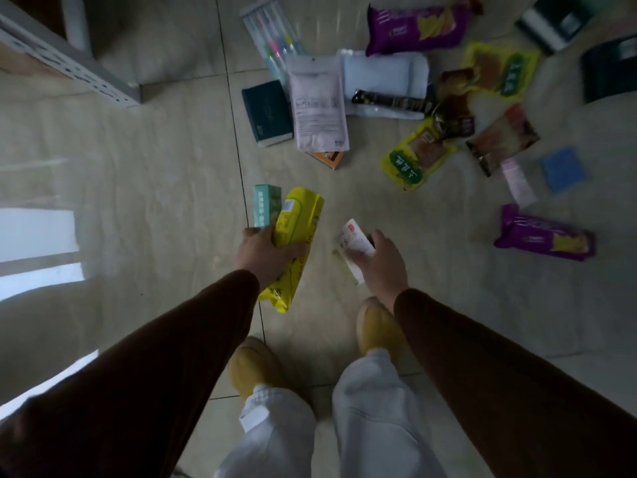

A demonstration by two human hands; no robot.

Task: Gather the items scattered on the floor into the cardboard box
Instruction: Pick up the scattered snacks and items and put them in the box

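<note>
- Packets [413,29] and boxes lie spread on the floor [155,167].
- Left hand [262,253] holds a yellow bag [296,232] and green box [266,205].
- Right hand [382,260] holds a white packet [355,241].

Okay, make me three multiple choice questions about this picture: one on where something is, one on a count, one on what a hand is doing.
1. Where does the dark green tissue pack lie?
A. Left of the pale pink pouch
B. Under the right shoe
C. In the right hand

2. How many purple snack packets are on the floor?
A. One
B. Two
C. Four

3. What is the left hand doing?
A. Hanging open
B. Gripping a yellow packet
C. Pressing flat on the floor

Key: 1 A, it sits beside the pouch's left edge; 2 B, one far, one at right; 3 B, fingers curl round it.
</note>
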